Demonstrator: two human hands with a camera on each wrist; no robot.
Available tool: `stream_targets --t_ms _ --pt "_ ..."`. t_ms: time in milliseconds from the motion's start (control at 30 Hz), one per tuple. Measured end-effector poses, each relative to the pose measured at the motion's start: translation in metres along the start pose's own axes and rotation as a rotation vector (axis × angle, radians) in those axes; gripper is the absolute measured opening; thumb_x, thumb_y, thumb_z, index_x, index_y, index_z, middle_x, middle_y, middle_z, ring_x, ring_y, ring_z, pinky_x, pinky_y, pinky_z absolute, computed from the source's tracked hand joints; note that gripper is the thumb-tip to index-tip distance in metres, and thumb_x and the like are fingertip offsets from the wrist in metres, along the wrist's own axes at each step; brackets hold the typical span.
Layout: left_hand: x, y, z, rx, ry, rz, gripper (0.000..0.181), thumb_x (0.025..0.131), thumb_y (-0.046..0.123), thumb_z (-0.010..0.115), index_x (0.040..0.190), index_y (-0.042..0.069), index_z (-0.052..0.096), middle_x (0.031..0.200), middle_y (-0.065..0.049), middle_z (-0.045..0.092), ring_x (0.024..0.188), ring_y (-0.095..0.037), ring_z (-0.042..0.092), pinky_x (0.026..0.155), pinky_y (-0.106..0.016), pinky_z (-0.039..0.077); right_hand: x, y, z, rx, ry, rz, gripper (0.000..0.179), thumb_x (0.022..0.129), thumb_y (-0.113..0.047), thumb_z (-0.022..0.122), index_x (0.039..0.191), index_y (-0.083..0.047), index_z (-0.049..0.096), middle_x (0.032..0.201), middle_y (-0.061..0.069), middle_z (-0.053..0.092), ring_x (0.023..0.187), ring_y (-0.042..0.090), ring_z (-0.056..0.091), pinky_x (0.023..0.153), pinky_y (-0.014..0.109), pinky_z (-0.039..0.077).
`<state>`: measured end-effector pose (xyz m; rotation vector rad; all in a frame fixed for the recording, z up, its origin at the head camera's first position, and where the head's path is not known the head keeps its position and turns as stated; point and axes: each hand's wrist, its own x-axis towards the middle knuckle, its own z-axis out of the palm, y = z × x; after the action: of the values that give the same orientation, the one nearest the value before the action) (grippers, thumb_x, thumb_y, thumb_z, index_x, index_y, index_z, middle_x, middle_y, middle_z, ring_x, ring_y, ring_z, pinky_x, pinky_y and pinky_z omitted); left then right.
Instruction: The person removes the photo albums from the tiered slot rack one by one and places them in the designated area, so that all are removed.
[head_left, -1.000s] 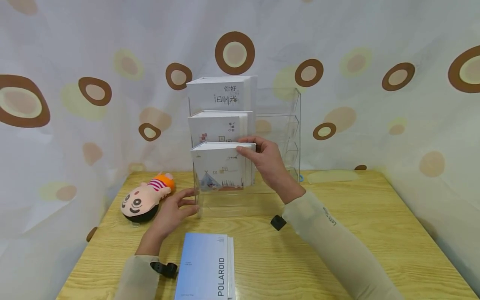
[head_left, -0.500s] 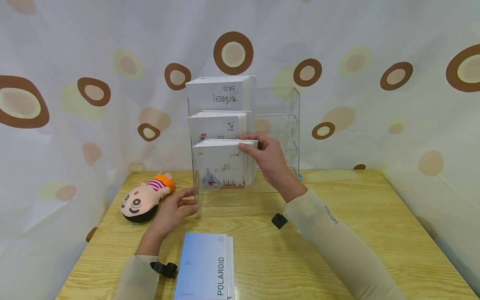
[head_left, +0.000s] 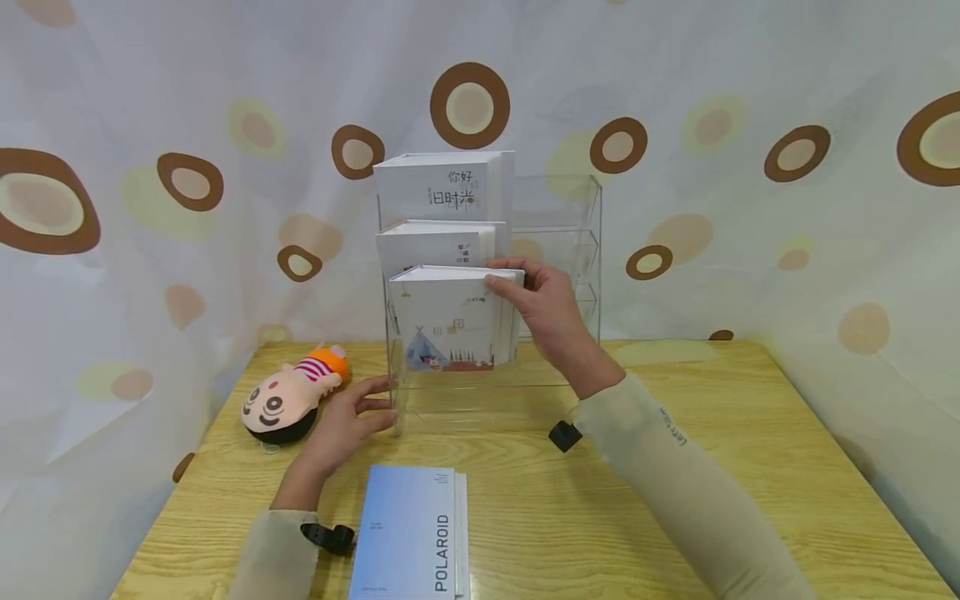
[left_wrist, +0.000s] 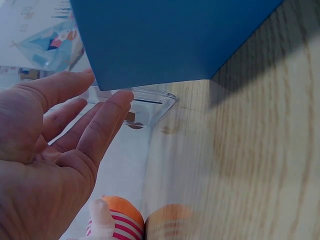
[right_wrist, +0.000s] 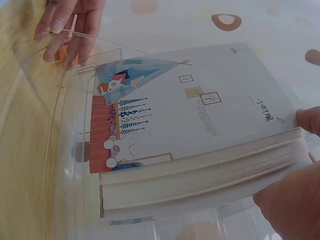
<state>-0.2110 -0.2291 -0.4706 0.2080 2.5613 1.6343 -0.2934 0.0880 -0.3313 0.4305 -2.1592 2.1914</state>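
In the head view, my right hand (head_left: 551, 317) pinches the upper right corner of a white hardcover book (head_left: 450, 325) with a tent drawing on its cover, thumb in front and fingers behind. The book is the frontmost in a clear tiered rack (head_left: 480, 408); its lower edge shows above the rack's front base. Thick page edges of the book (right_wrist: 175, 110) face the right wrist camera. My left hand (head_left: 348, 425) has its fairly straight fingertips at the rack's lower left side. Two more white books, a middle one (head_left: 427, 246) and a taller one (head_left: 431, 187), stand behind.
A blue book marked POLAROID (head_left: 405, 533) lies on the wooden table (head_left: 637, 500) before the rack, close to my left wrist. A plush doll (head_left: 292, 400) lies left of the rack. A patterned curtain (head_left: 675, 67) hangs behind.
My right hand has raised the front white book and shifted it slightly right, so it covers more of the middle book. My left hand stays at the rack's side.
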Motion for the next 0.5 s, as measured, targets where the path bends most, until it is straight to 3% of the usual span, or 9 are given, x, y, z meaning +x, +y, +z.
stream_targets --t_ms 500 --pt "0.0017 -0.0003 0.001 -0.002 0.005 -0.006 0.063 0.108 0.014 0.075 0.166 0.005 0.051 0.167 -0.023 0.056 0.144 -0.044 0.065 0.111 -0.049 0.064 -0.0036 -0.0109 -0.0095 0.005 0.022 0.005 0.026 0.106 -0.015 0.078 0.13 -0.006 0.078 0.112 -0.005 0.078 0.105 0.014 0.073 0.09 0.03 0.063"
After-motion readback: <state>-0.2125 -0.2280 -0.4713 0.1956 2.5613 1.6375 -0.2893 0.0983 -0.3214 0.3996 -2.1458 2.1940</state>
